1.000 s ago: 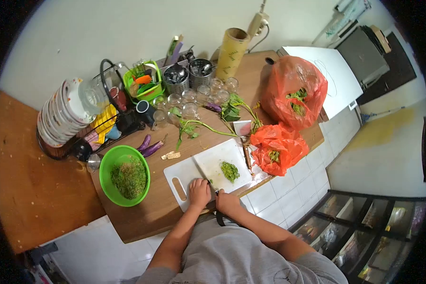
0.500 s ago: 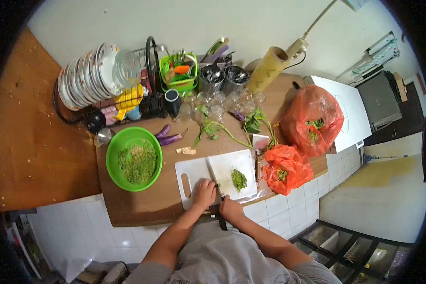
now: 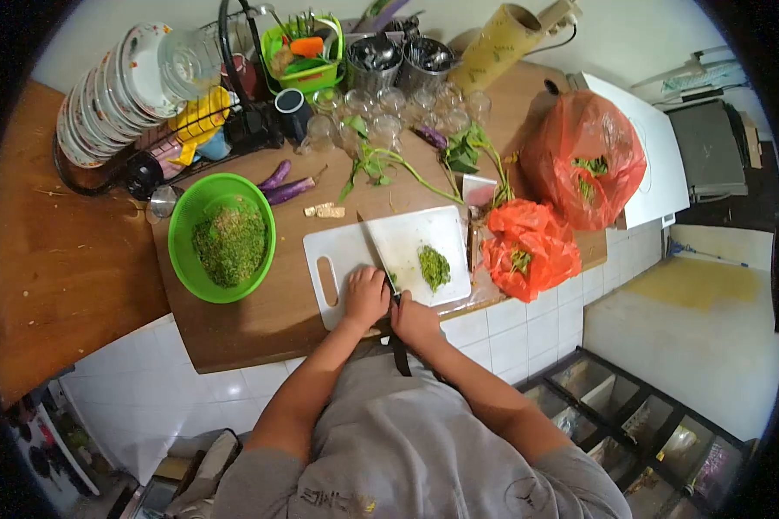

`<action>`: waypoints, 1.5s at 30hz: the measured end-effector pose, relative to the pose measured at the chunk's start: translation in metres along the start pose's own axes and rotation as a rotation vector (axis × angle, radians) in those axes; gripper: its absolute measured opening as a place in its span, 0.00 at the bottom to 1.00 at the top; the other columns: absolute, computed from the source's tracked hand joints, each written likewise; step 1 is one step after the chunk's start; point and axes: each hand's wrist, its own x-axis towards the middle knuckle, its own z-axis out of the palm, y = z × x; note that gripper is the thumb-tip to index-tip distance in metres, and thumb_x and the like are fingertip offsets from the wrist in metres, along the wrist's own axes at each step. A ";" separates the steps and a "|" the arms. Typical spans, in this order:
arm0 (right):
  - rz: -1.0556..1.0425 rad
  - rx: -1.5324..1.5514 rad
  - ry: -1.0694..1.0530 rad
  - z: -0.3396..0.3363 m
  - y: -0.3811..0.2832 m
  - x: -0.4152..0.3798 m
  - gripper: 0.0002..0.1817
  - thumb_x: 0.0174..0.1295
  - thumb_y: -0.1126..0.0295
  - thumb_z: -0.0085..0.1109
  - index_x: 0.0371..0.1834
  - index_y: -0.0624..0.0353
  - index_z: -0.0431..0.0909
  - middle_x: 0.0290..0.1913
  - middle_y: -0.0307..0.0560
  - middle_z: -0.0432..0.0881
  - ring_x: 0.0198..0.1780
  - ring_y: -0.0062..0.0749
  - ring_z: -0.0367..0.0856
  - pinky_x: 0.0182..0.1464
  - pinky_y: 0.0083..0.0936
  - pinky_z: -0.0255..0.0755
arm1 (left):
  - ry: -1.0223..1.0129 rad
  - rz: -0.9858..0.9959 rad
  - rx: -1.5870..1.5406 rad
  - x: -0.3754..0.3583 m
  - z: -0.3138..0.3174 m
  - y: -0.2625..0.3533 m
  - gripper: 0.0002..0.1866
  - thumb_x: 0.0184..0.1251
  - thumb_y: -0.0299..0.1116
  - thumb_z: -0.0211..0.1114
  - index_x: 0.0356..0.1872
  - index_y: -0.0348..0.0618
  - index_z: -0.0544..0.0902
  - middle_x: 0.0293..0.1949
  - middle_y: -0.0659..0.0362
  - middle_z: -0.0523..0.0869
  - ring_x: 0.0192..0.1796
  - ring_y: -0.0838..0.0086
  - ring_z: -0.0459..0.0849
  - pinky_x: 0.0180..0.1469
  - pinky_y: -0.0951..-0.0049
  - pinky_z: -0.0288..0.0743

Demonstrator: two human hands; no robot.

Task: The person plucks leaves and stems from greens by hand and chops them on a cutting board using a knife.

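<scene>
My right hand (image 3: 415, 320) is closed around the dark handle of a kitchen knife (image 3: 377, 249), whose long blade lies across a white cutting board (image 3: 314, 248) and points away from me. Just left of the blade, my left hand (image 3: 368, 296) has its fingers curled down on the board. Bits of green show by its fingertips, but what it grips is mostly hidden. A small pile of chopped greens (image 3: 434, 268) lies on the board to the right of the blade. On the left stands a green bowl (image 3: 175, 251) filled with finely chopped green and pale bits.
Purple eggplants (image 3: 290, 189), a pale broken chunk (image 3: 325, 210) and leafy stems (image 3: 407, 164) lie beyond the board. Red plastic bags (image 3: 532, 251) sit at right. Several glasses (image 3: 385, 131), a dark mug (image 3: 293, 114) and a dish rack (image 3: 249, 130) with plates stand at the back.
The camera view has shifted, so the table and its contents appear higher in the picture. Both hands stay at the knife and board; the chopped pile looks much the same.
</scene>
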 end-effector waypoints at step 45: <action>0.043 0.240 0.195 0.035 0.027 -0.013 0.15 0.67 0.59 0.55 0.40 0.63 0.73 0.26 0.57 0.85 0.28 0.53 0.87 0.32 0.48 0.80 | -0.111 0.090 0.014 0.012 0.005 -0.005 0.06 0.61 0.27 0.66 0.36 0.35 0.80 0.35 0.48 0.80 0.37 0.54 0.79 0.41 0.56 0.73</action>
